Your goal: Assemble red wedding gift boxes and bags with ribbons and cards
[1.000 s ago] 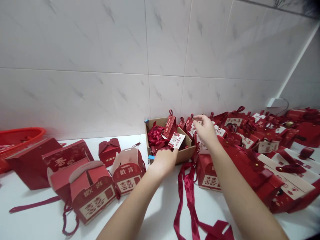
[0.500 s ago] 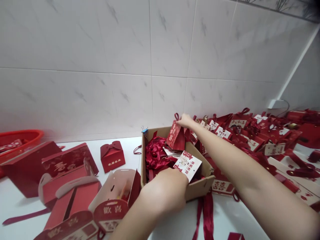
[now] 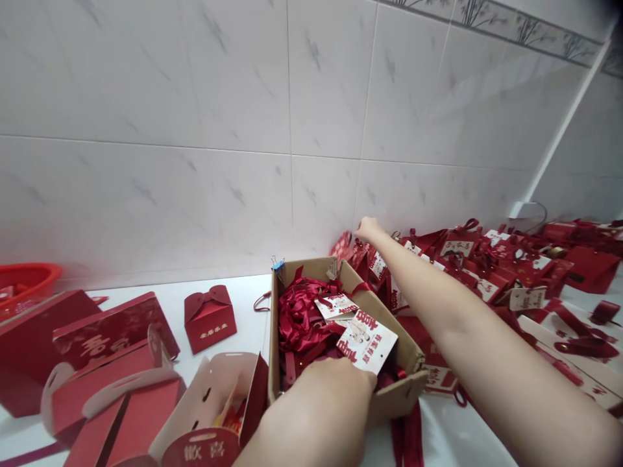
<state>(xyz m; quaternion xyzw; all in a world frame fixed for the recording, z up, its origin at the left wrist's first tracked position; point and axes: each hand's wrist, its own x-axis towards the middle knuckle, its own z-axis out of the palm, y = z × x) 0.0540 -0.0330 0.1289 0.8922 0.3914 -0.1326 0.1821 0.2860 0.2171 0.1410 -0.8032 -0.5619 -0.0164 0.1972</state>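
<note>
My left hand [image 3: 326, 402] is closed at the near side of an open cardboard box [image 3: 392, 308]. It grips a white card [image 3: 368, 342] with red characters and a small drawing; its fingertips are hidden. Inside the box lie a heap of dark red satin ribbon [image 3: 304, 311] and another white card [image 3: 335, 305]. Beyond the box's far right corner, my right hand [image 3: 370, 229] is closed at a small red gift box [image 3: 342, 246], blurred by motion and close to the wall. Filled red gift boxes stand right beside that hand.
Many red gift boxes [image 3: 506, 259] with tags and ribbon loops crowd the right side. Larger red boxes [image 3: 124, 324], an open one with packets inside [image 3: 209, 402], a small closed red box [image 3: 209, 319] and a red plastic basin [image 3: 29, 285] are on the left. A tiled wall [image 3: 195, 194] stands behind.
My right hand has carried the small red gift box out from above the cardboard box to the wall side behind it. My left hand stays at the white card. The view has shifted slightly.
</note>
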